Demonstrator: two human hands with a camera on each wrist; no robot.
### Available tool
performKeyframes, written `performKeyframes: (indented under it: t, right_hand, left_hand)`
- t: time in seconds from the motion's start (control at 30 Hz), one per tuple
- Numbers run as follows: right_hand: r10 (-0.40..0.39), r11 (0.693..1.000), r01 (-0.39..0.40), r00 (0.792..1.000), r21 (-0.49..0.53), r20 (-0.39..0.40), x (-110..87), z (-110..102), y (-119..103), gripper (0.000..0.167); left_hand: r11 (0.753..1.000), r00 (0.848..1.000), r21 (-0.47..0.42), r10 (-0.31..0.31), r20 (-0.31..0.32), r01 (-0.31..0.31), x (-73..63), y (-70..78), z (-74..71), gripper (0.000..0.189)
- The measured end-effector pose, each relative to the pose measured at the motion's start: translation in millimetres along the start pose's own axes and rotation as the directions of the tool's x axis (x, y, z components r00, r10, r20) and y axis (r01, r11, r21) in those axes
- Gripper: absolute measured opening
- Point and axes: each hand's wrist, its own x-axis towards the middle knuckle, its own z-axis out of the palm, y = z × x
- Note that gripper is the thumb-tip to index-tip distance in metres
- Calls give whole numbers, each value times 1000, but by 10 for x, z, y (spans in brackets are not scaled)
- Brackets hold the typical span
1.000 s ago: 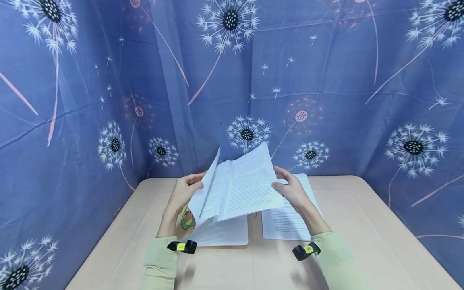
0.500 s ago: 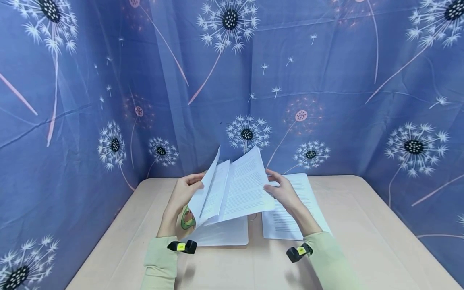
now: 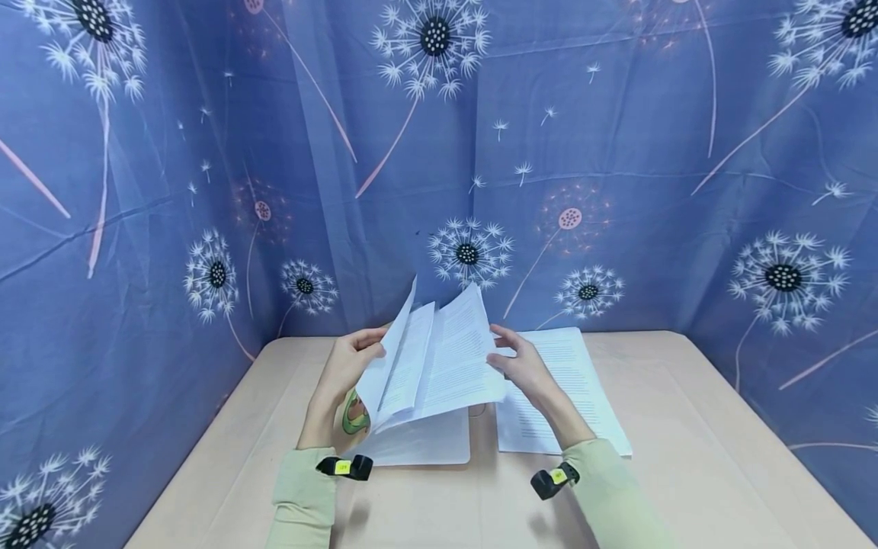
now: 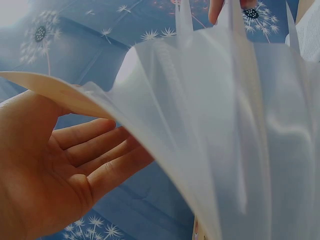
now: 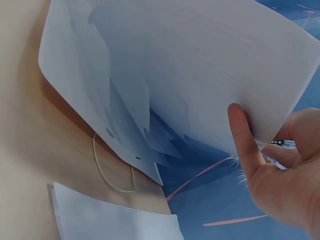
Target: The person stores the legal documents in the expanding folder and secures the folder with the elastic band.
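Note:
A display book with clear plastic sleeves (image 4: 200, 110) stands partly open over the table, its white back cover (image 3: 432, 442) low at the front. My left hand (image 3: 346, 362) holds the front cover and the leaves against it by the left edge, thumb on one side and fingers behind. A green cartoon picture (image 3: 354, 414) shows on that cover's outside. My right hand (image 3: 523, 367) pinches the outer edge of a printed page (image 3: 456, 354), its thumb flat on the near face. The page bows upward, and another narrow leaf stands between the hands.
To the right, a stack of printed sheets (image 3: 549, 415) lies on the pale table (image 3: 686, 427), partly under my right forearm. A thin elastic cord (image 5: 102, 172) loops from the book's cover edge. Blue dandelion-print cloth (image 3: 617, 114) hangs behind and at both sides.
My right hand has moved left in steps, bringing the printed page closer to the left cover and uncovering more of the sheet stack. My left hand stays where it was.

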Motion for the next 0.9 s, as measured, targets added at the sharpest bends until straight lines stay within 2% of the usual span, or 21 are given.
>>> performKeyframes:
  t: [0.2, 0.53, 0.77, 0.9]
  right_hand:
    - [5, 1000, -5, 1000, 18, 10, 5, 81, -8, 62]
    - [-30, 996, 27, 999, 83, 34, 0, 204, 11, 61]
    - [-48, 987, 36, 996, 159, 70, 17, 286, 14, 62]
    - [-47, 986, 33, 995, 162, 84, 24, 322, 23, 61]
  left_hand:
    - [1000, 1000, -1, 7, 3, -7, -2, -6, 3, 36]
    - [1000, 1000, -5, 19, 7, -19, 5, -11, 3, 36]
    - [1000, 1000, -3, 28, 7, -28, 11, -9, 7, 37]
    - [1000, 1000, -2, 23, 8, -23, 6, -8, 9, 37]
